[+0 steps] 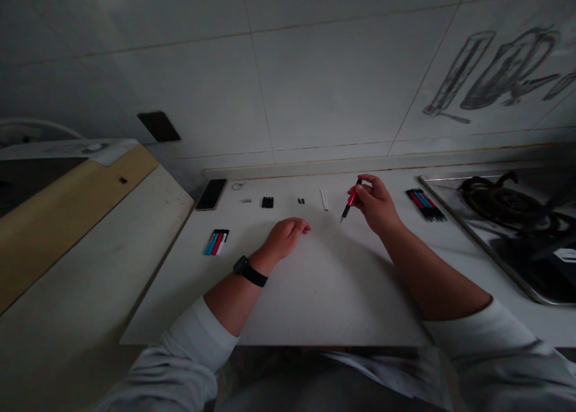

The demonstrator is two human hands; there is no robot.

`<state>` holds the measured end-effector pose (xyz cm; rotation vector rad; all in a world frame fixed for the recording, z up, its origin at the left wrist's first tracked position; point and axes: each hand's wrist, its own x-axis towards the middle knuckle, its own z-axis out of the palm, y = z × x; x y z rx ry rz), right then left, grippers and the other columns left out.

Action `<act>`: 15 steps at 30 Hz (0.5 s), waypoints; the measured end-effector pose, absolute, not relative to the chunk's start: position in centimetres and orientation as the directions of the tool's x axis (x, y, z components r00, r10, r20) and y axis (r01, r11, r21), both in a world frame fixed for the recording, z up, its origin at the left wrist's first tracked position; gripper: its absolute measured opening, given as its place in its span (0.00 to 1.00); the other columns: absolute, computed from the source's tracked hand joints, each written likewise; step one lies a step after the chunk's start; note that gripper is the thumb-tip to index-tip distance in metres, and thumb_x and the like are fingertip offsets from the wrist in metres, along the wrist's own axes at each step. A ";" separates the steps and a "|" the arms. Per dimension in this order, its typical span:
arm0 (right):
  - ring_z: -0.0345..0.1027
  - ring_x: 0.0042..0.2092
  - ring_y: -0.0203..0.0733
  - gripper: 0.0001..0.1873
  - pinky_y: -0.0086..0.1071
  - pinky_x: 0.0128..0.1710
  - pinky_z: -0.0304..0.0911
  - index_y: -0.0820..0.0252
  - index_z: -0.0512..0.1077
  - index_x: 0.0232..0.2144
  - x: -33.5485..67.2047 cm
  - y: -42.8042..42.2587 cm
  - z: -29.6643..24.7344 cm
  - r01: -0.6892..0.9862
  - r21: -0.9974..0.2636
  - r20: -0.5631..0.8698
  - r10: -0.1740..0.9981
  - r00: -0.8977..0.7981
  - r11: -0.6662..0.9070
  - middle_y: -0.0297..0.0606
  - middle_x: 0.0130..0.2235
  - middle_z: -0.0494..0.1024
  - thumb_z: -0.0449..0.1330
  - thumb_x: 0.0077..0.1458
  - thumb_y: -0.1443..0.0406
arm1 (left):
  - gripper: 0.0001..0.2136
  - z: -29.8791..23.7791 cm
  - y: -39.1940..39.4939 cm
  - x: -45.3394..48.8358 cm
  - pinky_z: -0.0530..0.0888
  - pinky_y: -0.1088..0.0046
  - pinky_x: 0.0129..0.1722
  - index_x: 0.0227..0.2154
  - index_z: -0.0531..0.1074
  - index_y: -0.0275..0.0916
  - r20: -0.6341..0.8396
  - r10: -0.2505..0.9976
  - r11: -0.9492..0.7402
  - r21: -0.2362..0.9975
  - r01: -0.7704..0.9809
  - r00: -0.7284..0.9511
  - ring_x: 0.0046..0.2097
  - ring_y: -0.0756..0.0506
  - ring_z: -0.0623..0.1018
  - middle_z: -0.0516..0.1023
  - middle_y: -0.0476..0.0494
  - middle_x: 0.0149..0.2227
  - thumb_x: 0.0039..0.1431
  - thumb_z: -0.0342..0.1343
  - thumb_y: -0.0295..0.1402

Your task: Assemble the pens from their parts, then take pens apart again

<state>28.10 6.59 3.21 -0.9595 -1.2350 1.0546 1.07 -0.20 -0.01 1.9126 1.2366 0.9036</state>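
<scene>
A red ballpoint pen (351,201) with a black grip is pinched in my right hand (374,203), held above the white counter with its tip down to the left. My left hand (285,237) rests on the counter, its fingers curled together; nothing shows in them. Behind the hands lie two thin white tubes (324,200), small dark pieces (301,201), black ribbed grips (267,203) and small springs (246,201). At the left are blue, red and white pen barrels (216,242). Several pens (425,205) lie side by side beyond my right hand.
A phone (211,194) and a thin ring (238,186) lie at the counter's back left. A gas stove (508,220) with a metal rim borders the right side. A pale cabinet panel (103,232) stands at the left, and a tiled wall (324,88) rises behind.
</scene>
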 end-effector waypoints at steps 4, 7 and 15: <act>0.72 0.33 0.37 0.24 0.36 0.36 0.72 0.48 0.64 0.46 29.4 7.2 3.8 -0.105 -0.962 0.247 0.967 0.057 0.252 0.30 0.35 0.78 0.67 0.51 0.50 | 0.23 -0.1 -0.1 1.1 0.77 0.65 0.50 0.39 0.78 0.38 0.181 0.928 -0.327 0.816 0.476 0.327 0.44 0.45 0.81 0.82 0.40 0.41 0.74 0.40 0.45; 0.72 0.33 0.37 0.24 0.35 0.36 0.72 0.48 0.65 0.46 30.7 7.7 4.3 -0.128 -0.956 0.250 0.960 0.127 0.265 0.30 0.35 0.78 0.67 0.50 0.52 | 0.24 -0.3 -0.1 1.1 0.77 0.64 0.50 0.39 0.79 0.38 0.181 0.929 -0.324 0.820 0.472 0.323 0.44 0.45 0.81 0.82 0.40 0.41 0.74 0.41 0.46; 0.73 0.32 0.36 0.19 0.33 0.34 0.72 0.48 0.65 0.44 36.4 9.8 5.1 -0.057 -0.945 0.284 0.894 0.347 0.323 0.30 0.35 0.78 0.65 0.53 0.54 | 0.23 -0.4 -0.2 1.1 0.78 0.64 0.49 0.39 0.79 0.39 0.174 0.935 -0.307 0.835 0.456 0.310 0.43 0.45 0.82 0.83 0.41 0.40 0.73 0.42 0.47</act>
